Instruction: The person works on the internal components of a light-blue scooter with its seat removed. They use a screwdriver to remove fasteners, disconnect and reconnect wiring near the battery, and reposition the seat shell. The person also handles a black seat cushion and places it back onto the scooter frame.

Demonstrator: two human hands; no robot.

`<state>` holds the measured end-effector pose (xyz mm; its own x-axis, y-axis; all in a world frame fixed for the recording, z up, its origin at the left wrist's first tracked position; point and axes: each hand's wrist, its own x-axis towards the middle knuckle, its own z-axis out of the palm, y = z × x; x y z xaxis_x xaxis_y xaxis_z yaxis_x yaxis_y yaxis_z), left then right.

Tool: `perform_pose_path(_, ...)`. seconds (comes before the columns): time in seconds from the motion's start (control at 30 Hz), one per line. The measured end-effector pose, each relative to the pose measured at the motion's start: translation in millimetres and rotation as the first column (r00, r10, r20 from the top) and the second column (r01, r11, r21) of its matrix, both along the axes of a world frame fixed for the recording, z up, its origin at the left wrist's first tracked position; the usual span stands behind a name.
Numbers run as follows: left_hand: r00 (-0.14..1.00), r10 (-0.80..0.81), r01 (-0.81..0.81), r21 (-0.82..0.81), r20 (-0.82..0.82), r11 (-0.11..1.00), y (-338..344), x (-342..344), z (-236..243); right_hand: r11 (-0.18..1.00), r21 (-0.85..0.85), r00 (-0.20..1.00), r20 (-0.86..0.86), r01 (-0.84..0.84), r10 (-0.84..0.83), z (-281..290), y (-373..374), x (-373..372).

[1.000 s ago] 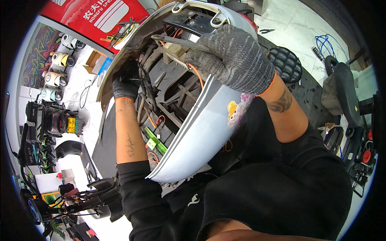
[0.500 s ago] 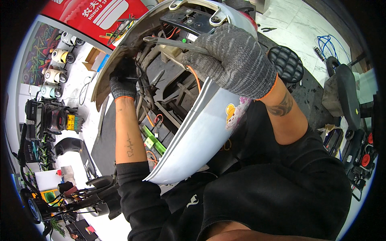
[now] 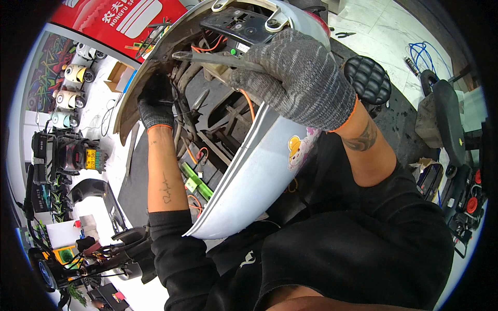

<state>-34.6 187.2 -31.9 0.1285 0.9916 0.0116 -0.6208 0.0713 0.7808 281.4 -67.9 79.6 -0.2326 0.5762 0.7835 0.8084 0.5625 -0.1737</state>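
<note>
My right hand (image 3: 301, 78), in a grey knitted glove with an orange cuff, is closed around a long grey metal tool, wrench-like in shape (image 3: 215, 59). The tool points left across the opening of a pale blue-white scooter body shell (image 3: 249, 181), just below a black mounting plate (image 3: 237, 25). My left hand (image 3: 157, 111), gloved the same way, reaches inside the shell's left side, against its dark inner wall. Its fingers are lost in shadow. Beside it runs the dark scooter frame (image 3: 184, 83) with cables. An orange wire (image 3: 249, 103) crosses between my hands.
Under the frame lies a green strip-like part (image 3: 196, 181). A black quilted seat (image 3: 367, 80) is at the right, with pliers (image 3: 345, 35) and blue cable (image 3: 423, 56) on the floor beyond. Several scooters (image 3: 78, 72) and a dismantled handlebar assembly (image 3: 98, 256) stand left.
My right hand and the tool have shifted slightly left. The shell has moved a little left too, and my left hand with it. The right hand's grip looks the same.
</note>
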Motion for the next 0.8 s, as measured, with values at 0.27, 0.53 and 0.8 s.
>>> perform_pose_path(0.27, 0.996, 0.083, -0.084, -0.065, -0.02, 0.994, -22, 19, 23, 0.999, -0.034, 0.999, -0.02, -0.031, 0.031, 1, -2, 1)
perform_pose_path(0.53, 0.994, 0.105, -0.107, -0.102, -0.025, 0.989, 6, 10, 7, 0.994, 0.099, 0.996, -0.074, -0.046, 0.053, -4, 7, -2)
perform_pose_path(0.8, 0.98, 0.198, -0.199, -0.065, -0.02, 0.978, 16, 9, -3, 0.997, 0.071, 0.995, -0.092, -0.037, 0.043, -5, 6, 0)
